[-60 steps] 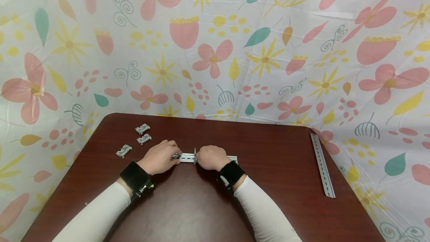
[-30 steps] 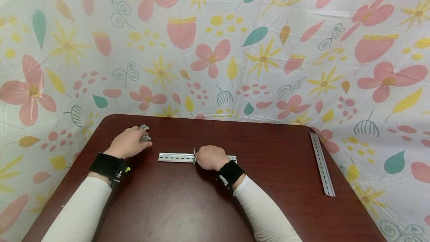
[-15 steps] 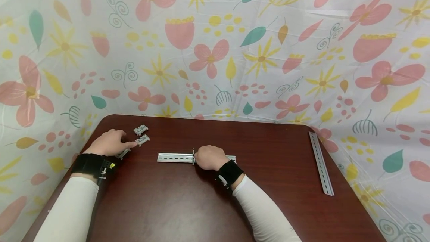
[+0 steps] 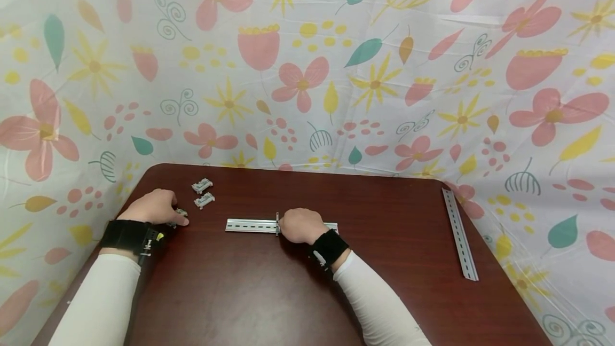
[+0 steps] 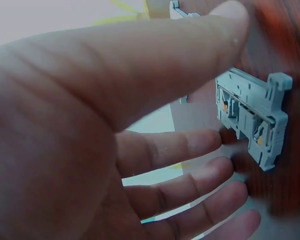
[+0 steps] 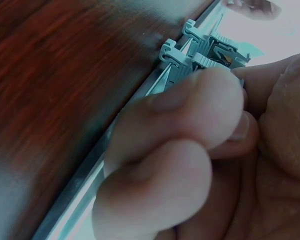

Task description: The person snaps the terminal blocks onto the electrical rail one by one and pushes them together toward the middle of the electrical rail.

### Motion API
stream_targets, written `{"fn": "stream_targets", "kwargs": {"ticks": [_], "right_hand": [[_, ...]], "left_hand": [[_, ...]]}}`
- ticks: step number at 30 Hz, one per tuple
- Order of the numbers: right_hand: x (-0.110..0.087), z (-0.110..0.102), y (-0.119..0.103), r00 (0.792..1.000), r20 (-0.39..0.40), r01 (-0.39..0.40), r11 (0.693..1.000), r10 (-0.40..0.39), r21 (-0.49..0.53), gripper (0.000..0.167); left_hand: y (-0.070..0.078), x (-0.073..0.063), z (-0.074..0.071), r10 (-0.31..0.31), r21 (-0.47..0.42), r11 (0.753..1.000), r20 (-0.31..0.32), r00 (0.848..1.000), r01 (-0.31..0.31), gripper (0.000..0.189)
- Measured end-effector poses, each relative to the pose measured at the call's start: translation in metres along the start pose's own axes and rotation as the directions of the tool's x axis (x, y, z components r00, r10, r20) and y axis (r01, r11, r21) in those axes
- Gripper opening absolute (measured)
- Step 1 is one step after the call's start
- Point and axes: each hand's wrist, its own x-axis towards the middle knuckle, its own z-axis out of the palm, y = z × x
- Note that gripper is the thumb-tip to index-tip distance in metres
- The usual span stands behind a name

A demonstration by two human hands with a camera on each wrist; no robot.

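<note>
Head view had the left hand [image 4: 154,206] out at the left of the wooden table [image 4: 230,292], thumb spread from fairly straight fingers, and right there at the fingertips, a grey terminal block [image 5: 252,115]; touching or not, nobody could tell! Two loose terminal blocks [image 4: 204,200] lay just beyond. Centre table, the right hand [image 4: 301,225] was curled, clamped on the mounted terminal blocks [image 6: 204,61], side by side on the slotted DIN rail [image 4: 252,225]. Another rail [image 4: 460,235] lay well apart, far right.
</note>
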Motion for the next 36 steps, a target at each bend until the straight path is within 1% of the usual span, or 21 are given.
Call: {"fn": "stream_targets", "kwargs": {"ticks": [5,7,11,16,20,24,29,33,36], "right_hand": [[-0.001,0.000,0.000,1.000,-0.006,0.014,1.000,-0.014,0.011,0.056],[-0.002,0.000,0.000,1.000,-0.006,0.016,1.000,-0.016,0.015,0.056],[-0.001,0.000,0.000,1.000,0.000,0.013,1.000,-0.013,0.014,0.056],[-0.002,-0.001,-0.001,1.000,-0.004,0.007,1.000,-0.007,0.010,0.054],[-0.003,-0.002,-0.001,1.000,-0.006,0.003,1.000,-0.003,0.009,0.053],[-0.003,-0.003,-0.002,1.000,-0.009,-0.004,1.000,0.004,0.013,0.055],[-0.003,-0.001,-0.002,1.000,-0.011,-0.015,1.000,0.015,0.009,0.053],[-0.003,-0.002,-0.002,1.000,-0.011,-0.011,1.000,0.011,0.008,0.053],[-0.003,-0.002,-0.002,1.000,-0.009,-0.003,1.000,0.003,0.009,0.053]], "left_hand": [[-0.002,0.005,0.001,0.003,0.035,0.999,0.004,1.000,-0.003,0.036],[-0.003,0.007,0.003,0.002,0.035,0.999,0.003,1.000,-0.002,0.036],[-0.005,0.009,0.005,0.003,0.032,0.999,-0.009,1.000,-0.003,0.037],[-0.006,0.008,0.005,0.009,0.027,1.000,-0.038,0.999,-0.008,0.038],[-0.007,0.007,0.004,0.016,0.024,1.000,-0.051,0.999,-0.015,0.031],[-0.006,0.008,0.004,0.017,0.027,1.000,-0.041,0.999,-0.016,0.022],[-0.004,0.009,0.003,0.032,0.031,0.999,-0.036,0.999,-0.031,0.011],[0.003,0.006,0.001,0.036,0.017,0.999,-0.042,0.998,-0.035,0.011],[0.008,0.006,0.000,0.050,0.010,0.999,-0.062,0.997,-0.050,0.013]]}}
